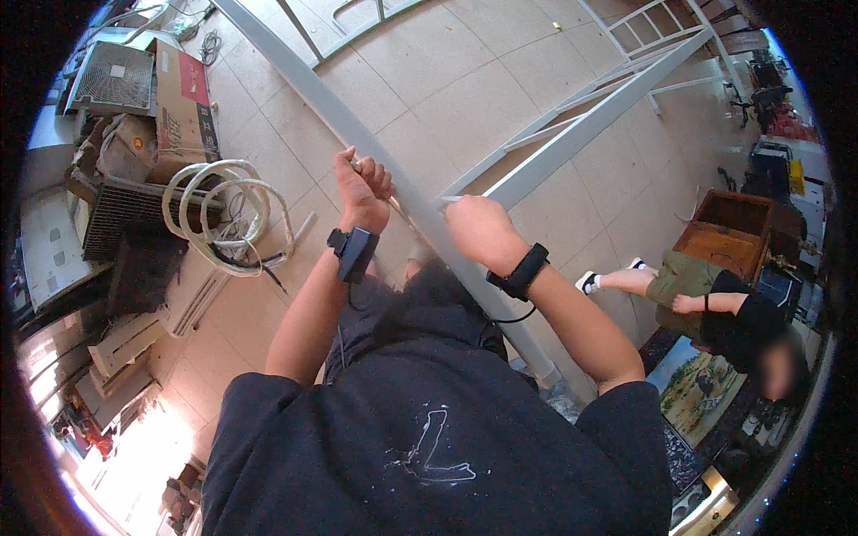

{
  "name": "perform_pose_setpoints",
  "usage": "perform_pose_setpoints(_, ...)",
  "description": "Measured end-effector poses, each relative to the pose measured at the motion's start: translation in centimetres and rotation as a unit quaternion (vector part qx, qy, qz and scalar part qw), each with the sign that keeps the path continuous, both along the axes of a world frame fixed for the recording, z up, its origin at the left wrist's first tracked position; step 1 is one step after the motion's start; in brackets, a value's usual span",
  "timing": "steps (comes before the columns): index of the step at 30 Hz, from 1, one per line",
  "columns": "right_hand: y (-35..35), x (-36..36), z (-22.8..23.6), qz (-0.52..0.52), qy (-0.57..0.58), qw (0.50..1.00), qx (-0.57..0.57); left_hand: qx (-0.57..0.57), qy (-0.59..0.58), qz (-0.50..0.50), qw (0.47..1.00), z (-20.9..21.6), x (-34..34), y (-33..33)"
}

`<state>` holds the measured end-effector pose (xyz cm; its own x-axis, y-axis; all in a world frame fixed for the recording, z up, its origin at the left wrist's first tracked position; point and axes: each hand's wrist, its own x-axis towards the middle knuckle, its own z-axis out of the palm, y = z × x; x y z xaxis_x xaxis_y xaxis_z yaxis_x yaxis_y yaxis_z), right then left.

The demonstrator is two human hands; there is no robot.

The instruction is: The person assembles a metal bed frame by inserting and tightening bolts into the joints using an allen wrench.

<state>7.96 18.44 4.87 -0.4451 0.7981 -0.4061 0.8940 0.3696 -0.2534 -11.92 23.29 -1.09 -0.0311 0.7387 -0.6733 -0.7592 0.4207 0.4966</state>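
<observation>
A long light-grey metal beam (357, 125) runs slantwise from the far left, past my legs, to the near right. Close to its middle, a second grey rail (581, 138) of the metal frame meets it and reaches away to the far right. My left hand (365, 189) is a closed fist at the beam's left edge, thumb up; a thin, pale strip shows just below it. On the other side of the beam, my right hand (484, 232) is closed where the two rails meet. What lies inside either fist is hidden. Both wrists wear black straps.
A coiled white hose (255, 210) lies on the tiled floor at left, beside a cardboard box (183, 112) and a fan unit (112, 76). At right, another person (715, 304) is near a wooden cabinet (728, 223) and a picture panel (697, 384). A ladder-like frame end (657, 27) stands far right.
</observation>
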Motion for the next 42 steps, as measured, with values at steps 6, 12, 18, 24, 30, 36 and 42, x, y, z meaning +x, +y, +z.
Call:
perform_pose_setpoints(6, -0.1, 0.1, -0.3, -0.013, 0.012, 1.0, 0.001, -0.019, -0.061, 0.015, 0.998, -0.3, -0.9, -0.4)
perform_pose_setpoints(12, 0.3, -0.2, 0.9, -0.006, -0.016, 0.999, -0.028, -0.003, -0.045, 0.009, 0.999, -0.1, -0.4, -0.7)
perform_pose_setpoints(18, 0.7, -0.6, 1.6, -0.003, -0.037, 0.998, -0.052, 0.064, -0.013, -0.025, 0.998, 0.3, 1.5, -1.4)
perform_pose_setpoints(24, 0.5, -0.3, 1.2, -0.013, -0.029, 0.999, -0.031, 0.064, -0.013, 0.017, 0.998, 0.3, 2.3, -1.9)
perform_pose_setpoints(30, 0.4, -0.4, 0.0, -0.022, -0.042, 0.998, -0.043, 0.098, -0.006, 0.023, 0.995, 0.4, 2.2, -2.6)
perform_pose_setpoints(36, 1.5, -2.3, 0.9, 0.067, -0.012, 0.998, 0.006, 0.135, 0.002, 0.023, 0.991, 0.1, 2.7, -3.0)
perform_pose_setpoints(42, 4.5, -2.5, -1.2, 0.125, -0.055, 0.978, -0.156, 0.137, 0.02, 0.021, 0.99, -0.1, 3.0, -3.2)
